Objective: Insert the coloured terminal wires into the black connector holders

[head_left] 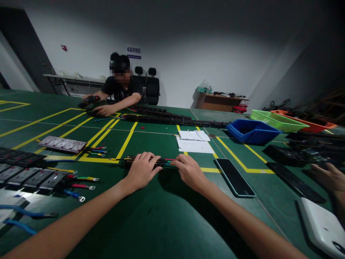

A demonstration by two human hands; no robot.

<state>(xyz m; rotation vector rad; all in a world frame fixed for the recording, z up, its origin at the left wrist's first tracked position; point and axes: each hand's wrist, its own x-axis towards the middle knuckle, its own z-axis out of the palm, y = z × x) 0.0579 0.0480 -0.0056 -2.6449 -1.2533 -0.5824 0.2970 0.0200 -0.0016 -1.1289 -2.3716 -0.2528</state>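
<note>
A dark bundle of wires [159,162], with red and green ones among them, lies across the green table in front of me. My left hand [142,168] is wrapped over its middle, fingers closed on it. At the bundle's right side my right hand [189,171] pinches the wires between thumb and fingers. The hands are a short gap apart. Just beyond my right hand lie white paper sheets [194,145], and a phone [235,178] rests to its right.
Socket strips [50,180] with lugged wires lie left. Beyond the papers is a long dark strip [161,120]. A blue bin [252,131] stands right, near a white device [323,225]. A person holds a tool [90,100] across the table; another person's hand [330,178] is at right.
</note>
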